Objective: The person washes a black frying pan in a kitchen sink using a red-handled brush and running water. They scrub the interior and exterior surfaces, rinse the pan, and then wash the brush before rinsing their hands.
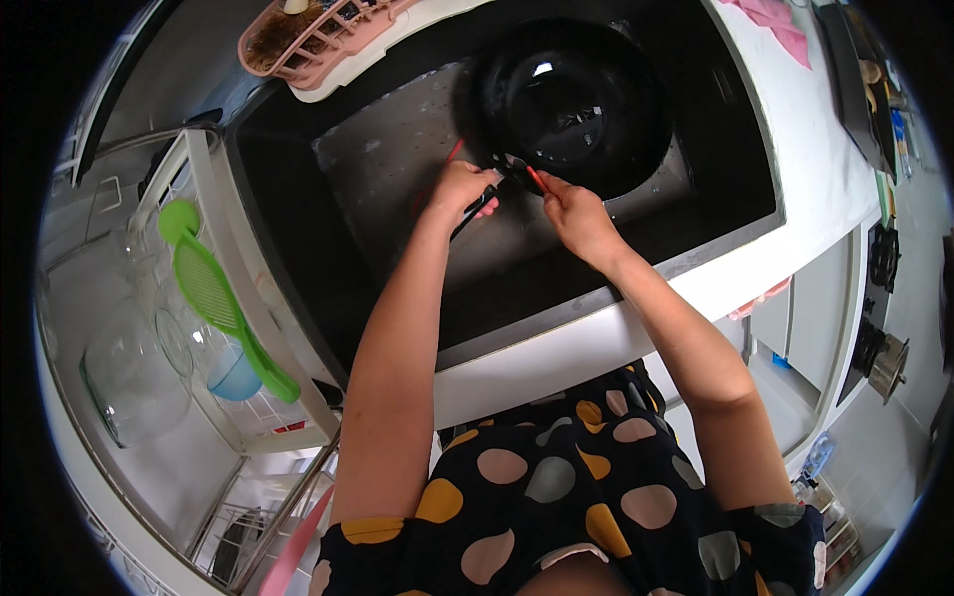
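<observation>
My left hand (463, 188) is over the dark sink (387, 179), closed around a slim tool with a black handle (474, 211). A thin red piece (456, 149) sticks out above this hand; I cannot tell whether it is part of the same tool. In my right hand (580, 214) is a small tool with a red handle (535, 179) and a short metal tip (514, 160) pointing left. The tip is close to my left fingers, by the rim of a wide, round, glossy black basin or wok (559, 141). Light reflects on wet-looking spots inside it.
A pink caddy (328, 45) with a brush stands behind the sink. Left, a white rack (201, 160) holds a green strainer-like utensil (205, 279), a blue cup (235, 375) and a large glass jar (138, 372). A pink cloth (771, 22) lies on the white counter (805, 164).
</observation>
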Tool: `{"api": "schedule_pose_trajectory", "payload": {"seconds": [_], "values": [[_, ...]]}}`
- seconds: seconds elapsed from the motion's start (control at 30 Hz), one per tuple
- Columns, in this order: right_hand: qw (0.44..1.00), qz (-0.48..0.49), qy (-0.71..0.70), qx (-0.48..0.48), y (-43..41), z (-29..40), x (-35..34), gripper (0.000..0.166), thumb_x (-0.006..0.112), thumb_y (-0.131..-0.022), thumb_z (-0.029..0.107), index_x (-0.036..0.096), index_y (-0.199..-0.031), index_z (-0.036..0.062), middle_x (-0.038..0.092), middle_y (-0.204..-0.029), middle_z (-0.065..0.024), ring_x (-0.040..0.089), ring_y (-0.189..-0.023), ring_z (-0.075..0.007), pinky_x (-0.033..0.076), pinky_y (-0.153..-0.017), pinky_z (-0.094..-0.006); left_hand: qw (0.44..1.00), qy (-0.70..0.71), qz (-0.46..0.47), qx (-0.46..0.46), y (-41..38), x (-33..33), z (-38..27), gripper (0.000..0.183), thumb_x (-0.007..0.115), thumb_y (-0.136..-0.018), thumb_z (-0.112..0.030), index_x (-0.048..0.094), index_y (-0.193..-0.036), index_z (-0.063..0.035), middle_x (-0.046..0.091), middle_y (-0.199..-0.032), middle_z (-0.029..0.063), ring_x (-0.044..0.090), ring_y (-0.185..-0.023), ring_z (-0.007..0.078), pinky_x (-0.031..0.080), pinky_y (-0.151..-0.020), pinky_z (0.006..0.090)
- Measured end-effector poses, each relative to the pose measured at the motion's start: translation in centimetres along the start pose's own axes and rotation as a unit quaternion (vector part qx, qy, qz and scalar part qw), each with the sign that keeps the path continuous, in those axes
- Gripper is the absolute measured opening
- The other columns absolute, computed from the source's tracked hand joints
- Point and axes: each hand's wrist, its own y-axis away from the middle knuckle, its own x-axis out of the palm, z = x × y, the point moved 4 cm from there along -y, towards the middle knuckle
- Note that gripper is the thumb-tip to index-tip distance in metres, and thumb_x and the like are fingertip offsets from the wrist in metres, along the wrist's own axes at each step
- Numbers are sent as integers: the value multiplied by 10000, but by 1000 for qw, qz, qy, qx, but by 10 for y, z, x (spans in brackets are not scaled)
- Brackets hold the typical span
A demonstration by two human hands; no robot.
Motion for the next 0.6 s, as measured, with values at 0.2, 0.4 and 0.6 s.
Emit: {"api": "schedule_pose_trajectory", "payload": {"seconds": [0.2,0.4,0.6], "values": [[999,-35,-17,-15,-1,-12,4,354,451,-872,102,496,-1206,-5,610,-981,-220,619,-866,-252,448,-786,-278,1000,1,13,-4,-1,0,0,243,597,-800,-218,593,-759,22,597,-613,102,545,-446,149,450,-415,255],[1000,-20,-21,8,0,-8,1,352,449,-874,103,498,-1206,-3,622,-915,-205,615,-788,-233,451,-751,-274,999,33,11,-6,-5,1,5,216,615,-781,-189,596,-749,24,591,-599,104,548,-449,151,452,-408,250],[999,-20,-25,6,-1,-12,3,350,452,-873,99,499,-1204,-7,619,-937,-212,618,-819,-236,449,-767,-273,999,43,21,2,-7,0,7,196,609,-773,-163,593,-726,27,587,-592,107,545,-440,155,458,-410,250]]}}
